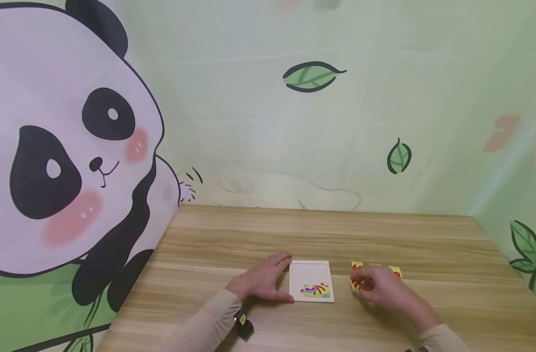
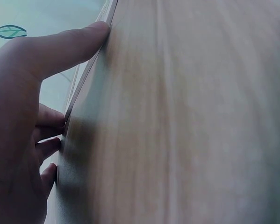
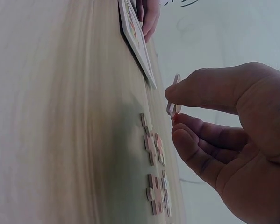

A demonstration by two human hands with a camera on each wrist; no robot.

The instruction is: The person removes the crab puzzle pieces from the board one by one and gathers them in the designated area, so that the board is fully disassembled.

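Observation:
A white puzzle tray (image 1: 307, 274) lies flat on the table, with colourful joined puzzle pieces (image 1: 317, 291) in its lower right part. My left hand (image 1: 262, 279) rests at the tray's left side, thumb near the lower corner and fingers near the upper one. In the left wrist view the thumb (image 2: 79, 44) touches the tray's edge. To the right of the tray, my right hand (image 1: 387, 289) pinches a puzzle piece (image 3: 172, 107) between thumb and fingertips, above the table. Several loose puzzle pieces (image 1: 395, 270) lie beneath and behind this hand, partly hidden by it.
The wooden table (image 1: 250, 230) reaches back to a printed cloth wall (image 1: 250, 122) with a panda and leaves. A small black object (image 1: 245, 328) is at the left wrist, by the sleeve.

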